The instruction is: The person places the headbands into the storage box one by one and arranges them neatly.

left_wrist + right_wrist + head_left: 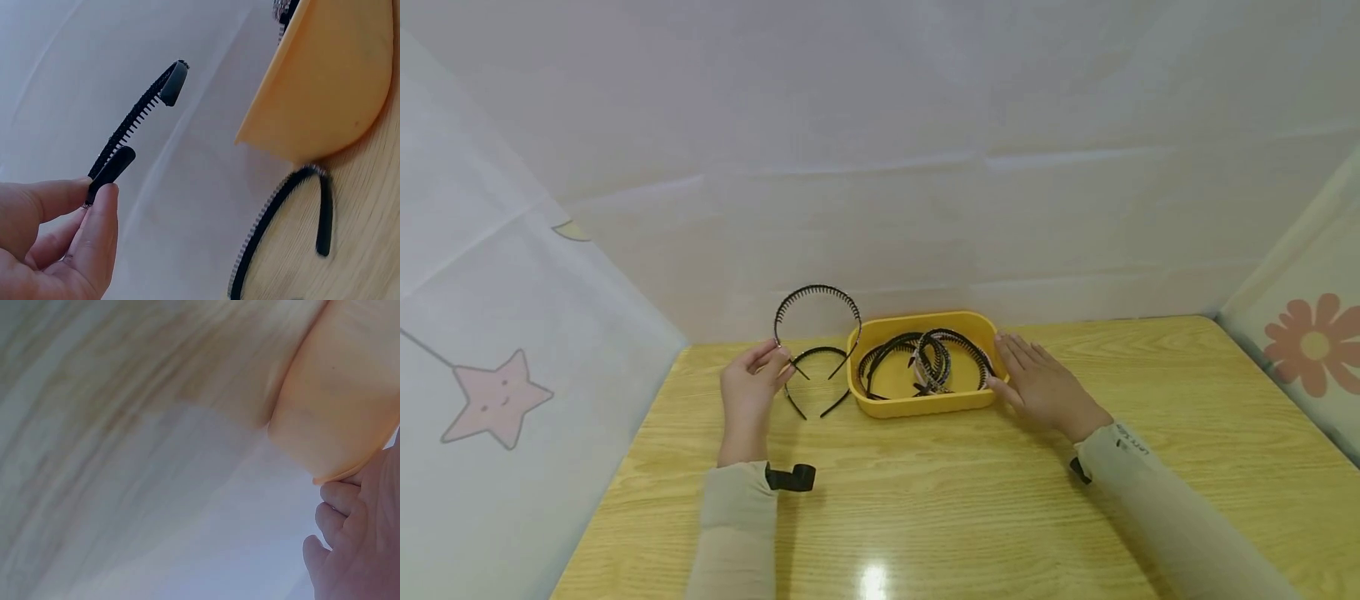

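Note:
Between thumb and fingers, my left hand (751, 385) pinches a thin black toothed headband (815, 288) near one end, holding it raised with its arch up. In the left wrist view the comb-like teeth line the inner side of that headband (132, 122). Another black headband (820, 350) lies on the table beside a yellow plastic basket (917, 407). Several dark headbands (898, 340), some with a patterned or glittery band, lie overlapping inside the basket. My right hand (1041, 387) rests against the basket's right side, its fingers extended along the rim.
The wood-grain table (880, 483) runs up to a pale hanging cloth (880, 217) behind the basket. Cloth side panels carry a pink star (499, 400) on the left and a red flower (1315, 343) on the right.

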`<state>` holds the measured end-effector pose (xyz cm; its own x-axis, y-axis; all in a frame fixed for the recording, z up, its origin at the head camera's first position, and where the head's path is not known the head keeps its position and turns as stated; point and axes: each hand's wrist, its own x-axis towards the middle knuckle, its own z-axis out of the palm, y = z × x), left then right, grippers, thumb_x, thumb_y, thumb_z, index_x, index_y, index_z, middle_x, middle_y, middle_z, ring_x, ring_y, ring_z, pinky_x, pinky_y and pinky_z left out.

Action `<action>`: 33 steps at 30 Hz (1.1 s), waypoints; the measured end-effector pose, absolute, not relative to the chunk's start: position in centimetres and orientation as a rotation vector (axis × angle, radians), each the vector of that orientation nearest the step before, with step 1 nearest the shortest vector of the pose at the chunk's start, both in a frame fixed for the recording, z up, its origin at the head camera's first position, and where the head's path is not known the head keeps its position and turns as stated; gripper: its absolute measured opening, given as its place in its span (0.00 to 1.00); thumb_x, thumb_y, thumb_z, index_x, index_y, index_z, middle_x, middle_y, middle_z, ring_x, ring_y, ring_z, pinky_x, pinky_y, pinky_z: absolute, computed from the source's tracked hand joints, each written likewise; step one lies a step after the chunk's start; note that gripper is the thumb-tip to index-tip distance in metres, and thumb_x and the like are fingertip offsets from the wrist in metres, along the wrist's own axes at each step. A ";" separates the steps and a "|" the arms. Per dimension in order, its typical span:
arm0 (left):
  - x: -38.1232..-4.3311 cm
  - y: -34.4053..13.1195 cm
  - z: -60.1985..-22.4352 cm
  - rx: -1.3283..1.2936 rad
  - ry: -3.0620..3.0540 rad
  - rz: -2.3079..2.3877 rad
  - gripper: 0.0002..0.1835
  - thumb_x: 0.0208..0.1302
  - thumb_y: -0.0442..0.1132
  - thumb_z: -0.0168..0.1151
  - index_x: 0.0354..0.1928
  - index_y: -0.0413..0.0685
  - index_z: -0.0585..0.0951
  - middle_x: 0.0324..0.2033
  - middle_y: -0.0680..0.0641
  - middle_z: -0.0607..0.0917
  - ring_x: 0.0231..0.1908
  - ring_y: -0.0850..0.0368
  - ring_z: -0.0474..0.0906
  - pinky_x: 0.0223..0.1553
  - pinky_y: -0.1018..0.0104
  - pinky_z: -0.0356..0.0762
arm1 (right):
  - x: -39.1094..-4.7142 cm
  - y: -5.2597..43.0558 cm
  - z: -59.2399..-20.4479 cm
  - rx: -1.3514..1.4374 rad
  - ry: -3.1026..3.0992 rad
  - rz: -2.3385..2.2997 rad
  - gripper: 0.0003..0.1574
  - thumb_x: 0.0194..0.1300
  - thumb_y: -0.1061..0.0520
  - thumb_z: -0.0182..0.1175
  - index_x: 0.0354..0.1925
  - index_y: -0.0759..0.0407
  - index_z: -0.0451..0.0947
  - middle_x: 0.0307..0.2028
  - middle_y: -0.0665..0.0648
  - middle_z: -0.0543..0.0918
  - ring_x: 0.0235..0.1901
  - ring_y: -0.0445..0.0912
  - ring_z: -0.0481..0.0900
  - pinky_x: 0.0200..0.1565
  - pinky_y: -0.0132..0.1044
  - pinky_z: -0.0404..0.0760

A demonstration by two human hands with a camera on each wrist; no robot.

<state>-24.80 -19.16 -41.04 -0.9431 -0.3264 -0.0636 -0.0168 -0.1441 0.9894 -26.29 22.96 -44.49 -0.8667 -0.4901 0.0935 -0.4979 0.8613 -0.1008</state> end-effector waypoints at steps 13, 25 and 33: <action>-25.1 -15.1 -40.5 0.254 -1.863 -2.249 0.22 0.71 0.30 0.63 0.65 0.33 0.75 0.56 0.34 0.78 0.54 0.48 0.81 0.51 0.65 0.84 | -26.3 22.8 -44.2 0.776 -2.975 0.229 0.47 0.82 0.38 0.41 0.79 0.68 0.44 0.79 0.67 0.49 0.78 0.61 0.46 0.77 0.59 0.46; -25.8 -12.0 -41.1 0.256 -1.857 -2.288 0.20 0.69 0.28 0.64 0.62 0.33 0.78 0.53 0.35 0.80 0.44 0.56 0.85 0.49 0.64 0.86 | -26.4 23.1 -44.3 0.780 -2.989 0.233 0.48 0.82 0.36 0.39 0.79 0.69 0.44 0.79 0.67 0.47 0.78 0.61 0.45 0.77 0.59 0.46; -25.6 -11.0 -41.8 0.263 -1.962 -2.237 0.21 0.69 0.32 0.66 0.62 0.34 0.79 0.52 0.36 0.82 0.45 0.50 0.86 0.43 0.69 0.87 | -26.4 23.3 -44.5 0.785 -2.984 0.255 0.48 0.82 0.35 0.38 0.79 0.69 0.44 0.79 0.67 0.47 0.78 0.62 0.46 0.77 0.59 0.46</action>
<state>-25.64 -11.04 -41.83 -0.9727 -0.2303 -0.0300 0.0003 -0.1303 0.9915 -26.43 23.26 -44.54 -0.8707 -0.4844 0.0853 -0.4919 0.8581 -0.1472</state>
